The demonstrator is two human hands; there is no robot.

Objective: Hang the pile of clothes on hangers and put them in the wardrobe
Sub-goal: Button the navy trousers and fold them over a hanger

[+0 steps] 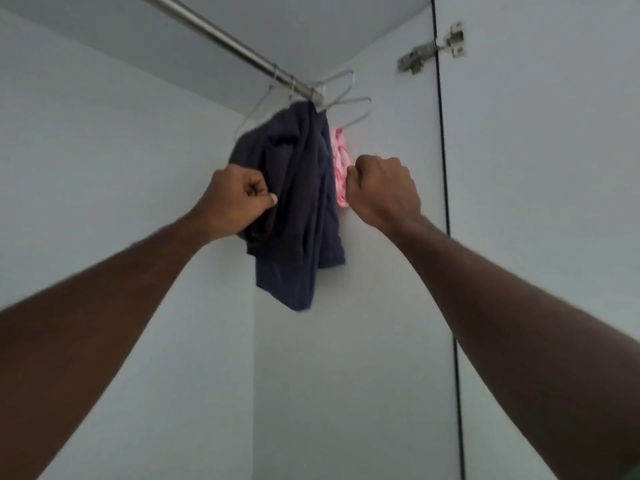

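A dark navy garment (298,209) hangs bunched from a metal hanger (258,110) on the wardrobe's steel rail (221,38). My left hand (239,199) pinches the garment's left edge between thumb and curled fingers. A pink patterned garment (340,168) hangs behind it, against the right wall. My right hand (381,188) is curled into a fist right beside the pink garment; whether it holds any fabric is hidden. Two bare wire hangers (346,98) sit at the rail's far end.
The inside of the wardrobe is pale grey, with a back corner (254,341) running down the middle. The open door (536,202) stands at right, with a metal hinge (433,48) near its top.
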